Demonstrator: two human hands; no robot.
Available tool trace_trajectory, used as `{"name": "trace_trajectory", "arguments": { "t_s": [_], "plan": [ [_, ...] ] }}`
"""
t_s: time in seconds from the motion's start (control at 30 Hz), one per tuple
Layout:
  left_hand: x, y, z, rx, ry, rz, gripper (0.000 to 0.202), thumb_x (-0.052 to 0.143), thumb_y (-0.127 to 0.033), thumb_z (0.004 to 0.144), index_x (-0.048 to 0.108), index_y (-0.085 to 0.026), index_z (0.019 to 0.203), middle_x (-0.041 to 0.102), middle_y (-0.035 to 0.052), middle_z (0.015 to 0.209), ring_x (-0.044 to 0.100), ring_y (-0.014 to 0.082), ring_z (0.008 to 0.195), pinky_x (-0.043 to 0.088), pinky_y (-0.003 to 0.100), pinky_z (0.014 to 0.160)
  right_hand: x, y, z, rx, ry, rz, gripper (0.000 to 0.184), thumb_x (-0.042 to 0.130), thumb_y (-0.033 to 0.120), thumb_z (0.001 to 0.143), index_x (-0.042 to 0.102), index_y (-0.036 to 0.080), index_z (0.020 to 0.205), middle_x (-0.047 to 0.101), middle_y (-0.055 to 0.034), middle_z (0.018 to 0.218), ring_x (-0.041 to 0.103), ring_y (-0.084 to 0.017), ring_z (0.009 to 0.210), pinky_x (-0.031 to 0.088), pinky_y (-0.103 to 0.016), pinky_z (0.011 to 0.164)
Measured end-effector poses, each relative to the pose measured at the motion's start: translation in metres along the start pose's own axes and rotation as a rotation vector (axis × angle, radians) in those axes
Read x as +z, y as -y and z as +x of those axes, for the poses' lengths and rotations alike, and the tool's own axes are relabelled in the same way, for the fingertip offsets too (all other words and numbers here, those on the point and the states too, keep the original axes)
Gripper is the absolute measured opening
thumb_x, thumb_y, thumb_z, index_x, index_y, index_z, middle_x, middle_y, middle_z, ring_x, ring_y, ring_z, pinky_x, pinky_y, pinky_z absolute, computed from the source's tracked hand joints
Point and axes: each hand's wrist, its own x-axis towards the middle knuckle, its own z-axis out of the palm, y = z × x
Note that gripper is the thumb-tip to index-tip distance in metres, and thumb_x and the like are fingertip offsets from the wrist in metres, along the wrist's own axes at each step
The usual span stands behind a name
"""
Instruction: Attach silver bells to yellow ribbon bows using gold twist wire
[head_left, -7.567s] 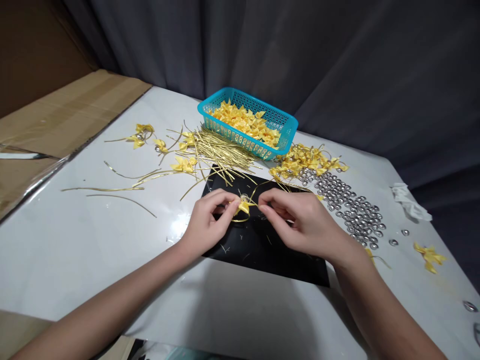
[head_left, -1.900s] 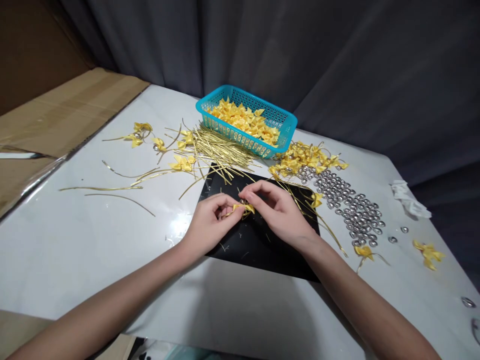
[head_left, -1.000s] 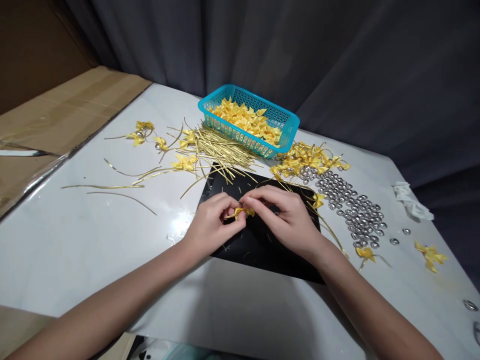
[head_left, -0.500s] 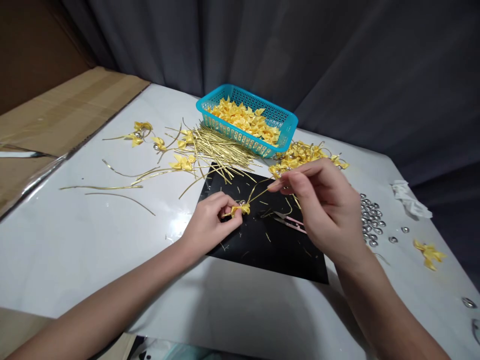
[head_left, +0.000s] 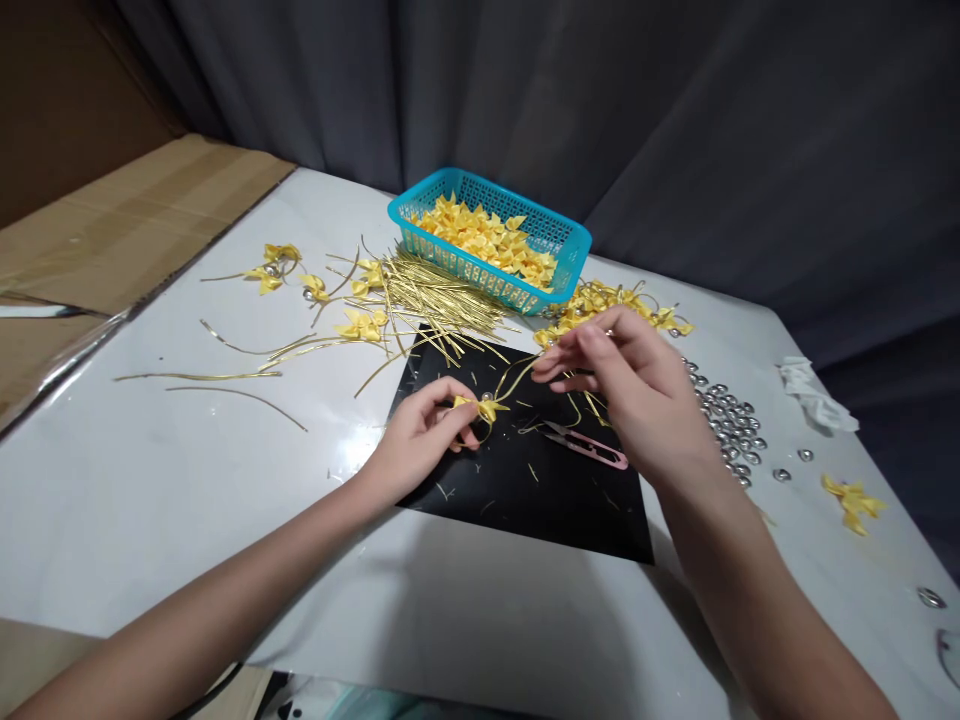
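Note:
My left hand (head_left: 435, 425) pinches a yellow ribbon flower (head_left: 489, 408) over the black mat (head_left: 517, 500). A small silver bell seems to sit at the flower's middle, and gold wire comes out of it. Up and to the right, my right hand (head_left: 619, 380) has its fingertips closed on the free end of a gold wire (head_left: 517, 378) from that flower. The wire curves between the two hands. Pink thread snips (head_left: 589, 447) lie on the mat below my right hand, blades pointing left. Wire clippings are scattered around them.
A blue basket (head_left: 583, 262) of yellow ribbon pieces stands at the back. Cut gold wires (head_left: 442, 295) are heaped before it. Finished-looking flowers (head_left: 600, 300) are piled to its right. Silver bells (head_left: 731, 420) and crumpled white tissue (head_left: 814, 395) lie right. Cardboard (head_left: 135, 220) borders the left.
My right hand has shifted slightly left and its fingers have loosened a little around the wire. The flower has turned slightly in my left fingers. More of the snips shows.

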Motion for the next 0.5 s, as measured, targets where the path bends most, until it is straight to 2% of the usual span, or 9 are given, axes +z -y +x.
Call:
{"name": "trace_trajectory", "arguments": {
  "t_s": [0.07,0.13,0.2,0.33,0.5],
  "plan": [
    [0.001,-0.001,0.000,-0.069,0.037,-0.088,0.012,0.050,-0.029,0.082,0.050,-0.018,0.077,0.053,-0.0044,0.059,0.052,0.0083,0.051,0.038,0.020,0.048,0.002,-0.005,0.004,0.253,0.054,0.073,0.019,0.048,0.031,0.089,0.049,0.018,0.075,0.062,-0.0029,0.080,0.063,-0.013,0.073,0.050,-0.023,0.062],
    [0.001,-0.002,0.000,-0.081,0.042,-0.116,0.013,0.050,-0.030,0.082,0.050,-0.018,0.076,0.052,-0.0053,0.058,0.048,0.0063,0.047,0.035,0.018,0.045,0.005,-0.009,0.006,0.496,0.126,0.163,0.017,0.049,0.027,0.087,0.052,0.016,0.074,0.060,-0.0032,0.083,0.061,-0.013,0.075,0.050,-0.024,0.062],
    [0.000,-0.002,0.000,-0.076,0.034,-0.123,0.013,0.051,-0.030,0.083,0.050,-0.018,0.076,0.053,-0.0056,0.057,0.047,0.0055,0.046,0.034,0.017,0.045,0.009,-0.012,0.006,0.641,0.191,0.264,0.014,0.050,0.024,0.085,0.054,0.015,0.074,0.057,-0.0030,0.084,0.061,-0.015,0.078,0.049,-0.026,0.063],
    [0.000,-0.003,0.000,-0.084,0.028,-0.164,0.015,0.051,-0.030,0.083,0.048,-0.018,0.075,0.054,-0.0063,0.053,0.044,0.0049,0.045,0.033,0.016,0.045,0.017,-0.018,0.002,0.660,0.184,0.381,0.015,0.049,0.022,0.086,0.054,0.015,0.073,0.056,-0.0015,0.084,0.059,-0.012,0.081,0.046,-0.022,0.069],
    [-0.001,-0.003,0.000,-0.090,0.017,-0.209,0.018,0.051,-0.031,0.083,0.047,-0.018,0.072,0.050,-0.0073,0.051,0.041,0.0046,0.044,0.032,0.016,0.045,0.026,-0.018,-0.003,0.682,0.199,0.495,0.014,0.044,0.020,0.089,0.050,0.015,0.078,0.056,-0.0001,0.085,0.063,-0.011,0.071,0.045,-0.025,0.071]
  ]
}}
